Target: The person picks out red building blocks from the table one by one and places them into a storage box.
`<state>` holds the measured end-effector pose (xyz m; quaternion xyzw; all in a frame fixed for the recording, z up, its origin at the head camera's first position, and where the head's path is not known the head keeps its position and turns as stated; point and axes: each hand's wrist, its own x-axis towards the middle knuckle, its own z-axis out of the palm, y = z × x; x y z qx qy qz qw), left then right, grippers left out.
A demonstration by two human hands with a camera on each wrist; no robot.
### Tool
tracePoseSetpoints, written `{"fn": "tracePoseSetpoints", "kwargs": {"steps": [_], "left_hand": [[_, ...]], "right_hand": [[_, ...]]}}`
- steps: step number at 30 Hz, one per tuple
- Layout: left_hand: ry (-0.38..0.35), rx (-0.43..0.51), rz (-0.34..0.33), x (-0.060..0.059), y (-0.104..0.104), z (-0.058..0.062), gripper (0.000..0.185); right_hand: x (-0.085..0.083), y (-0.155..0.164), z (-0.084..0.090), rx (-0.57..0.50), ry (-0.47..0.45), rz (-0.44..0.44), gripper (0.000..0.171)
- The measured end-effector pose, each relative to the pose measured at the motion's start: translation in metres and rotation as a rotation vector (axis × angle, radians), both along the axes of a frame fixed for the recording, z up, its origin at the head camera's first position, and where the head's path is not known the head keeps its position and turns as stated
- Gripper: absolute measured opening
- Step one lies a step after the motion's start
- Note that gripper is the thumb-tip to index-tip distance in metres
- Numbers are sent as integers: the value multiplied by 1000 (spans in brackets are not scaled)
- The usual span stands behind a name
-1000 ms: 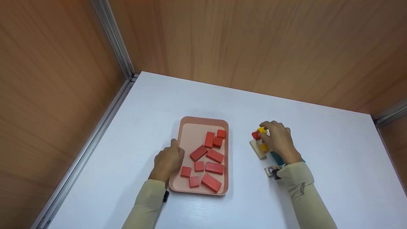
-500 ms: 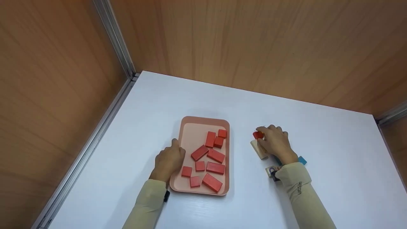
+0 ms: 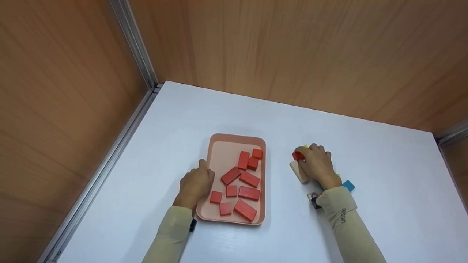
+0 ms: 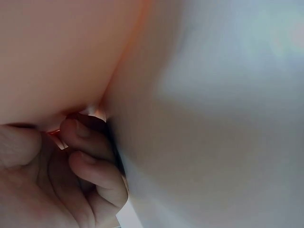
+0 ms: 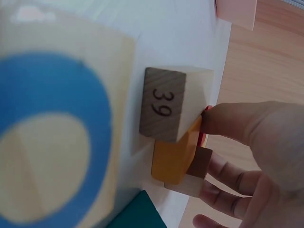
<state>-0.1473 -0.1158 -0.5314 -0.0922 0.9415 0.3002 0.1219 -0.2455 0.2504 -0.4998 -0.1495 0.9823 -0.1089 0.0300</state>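
Note:
My left hand (image 3: 194, 185) grips the left rim of a pink tray (image 3: 221, 146); the left wrist view shows its fingers (image 4: 97, 173) curled at the tray's edge. Several red wooden blocks (image 3: 231, 176) lie in the tray's right and lower parts. To the right of the tray, my right hand (image 3: 317, 165) pinches a red block (image 3: 298, 156) between thumb and index finger, low over the table. A plain wooden block marked 39 (image 5: 164, 104) and an orange block (image 5: 173, 159) lie close to its thumb in the right wrist view. The palm hides part of the pile.
A bit of yellow block (image 3: 306, 147) shows behind the right fingers. Near the right wrist are a blue block (image 3: 348, 186), a block with a blue ring (image 5: 102, 95) and a dark green block (image 5: 137, 213). Wooden panels (image 3: 292, 47) wall in the white table (image 3: 182, 109).
My right hand has shifted from the yellow block down onto the red block beside it, uncovering the blue block near the wrist. The left hand keeps its grip on the tray.

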Motion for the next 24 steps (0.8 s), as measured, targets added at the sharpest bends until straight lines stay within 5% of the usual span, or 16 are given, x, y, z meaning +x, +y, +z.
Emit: {"fn": "tracePoseSetpoints", "kwargs": {"steps": [10,24], "left_hand": [[16,-6,-3,1,-3,1,23],[-49,38,37,0,3,2,28]], "right_hand": [[-3,-17,15,-20,44,31,38],[-5,-85,44,-50,32,101,43]]}}
